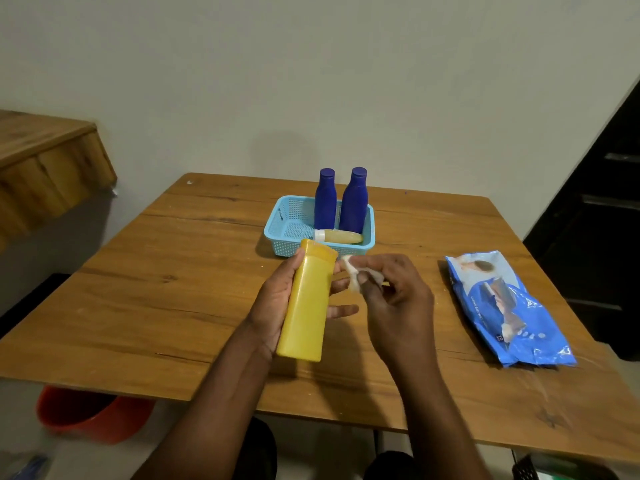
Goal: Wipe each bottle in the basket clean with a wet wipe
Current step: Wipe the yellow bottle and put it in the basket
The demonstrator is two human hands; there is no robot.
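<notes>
My left hand (277,299) grips a tall yellow bottle (306,303), held above the table with its cap pointing away from me. Just to the right of the bottle's cap, my right hand (394,299) pinches a crumpled white wet wipe (355,273); the wipe sits beside the bottle, and I cannot tell whether it touches it. Behind them a light blue basket (287,225) holds two upright dark blue bottles (325,200) (354,202) and a small pale yellow bottle (337,236) lying on its side.
A blue pack of wet wipes (509,306) lies on the wooden table (173,271) to the right. A red bucket (90,414) stands on the floor below the table's left front edge. A wooden ledge (45,161) juts out at the left, a dark door at the right.
</notes>
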